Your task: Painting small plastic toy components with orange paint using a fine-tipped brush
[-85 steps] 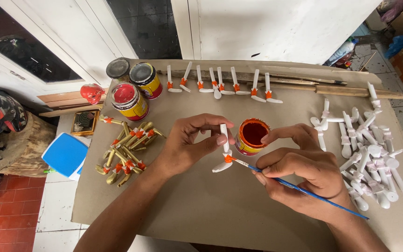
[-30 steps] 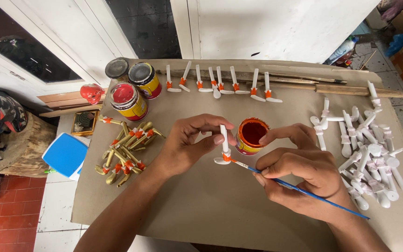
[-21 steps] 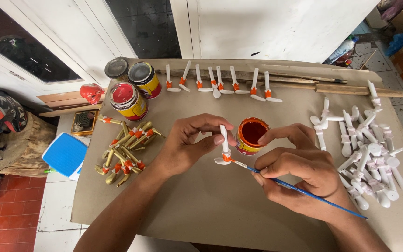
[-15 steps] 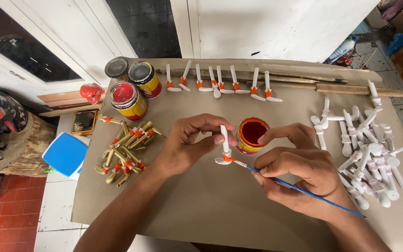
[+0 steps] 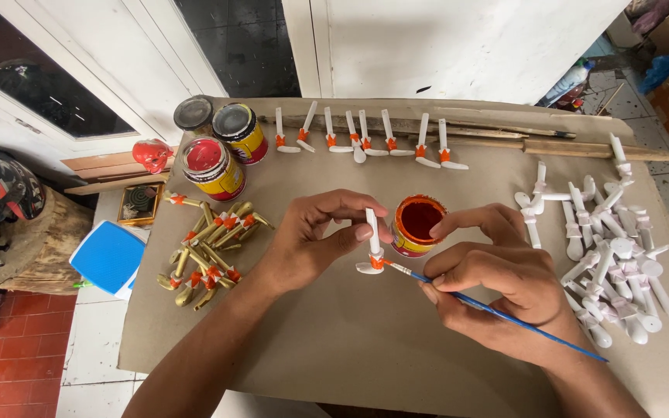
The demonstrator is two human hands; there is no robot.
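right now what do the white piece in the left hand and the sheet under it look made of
White piece: probably plastic or painted wood; smooth, uniformly matte white, with an orange painted band near its base. Sheet: seems to be brown cardboard or heavy paper; flat, dull tan, with a thin cut edge.

Bright, even daylight fills the view; soft shadows lie just under the fingers. Focus is sharp there, with slight wide-angle bending toward the edges.

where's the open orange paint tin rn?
Head view, centre of the cardboard sheet: the open orange paint tin stands between the left hand and right hand, just right of the white piece being painted.
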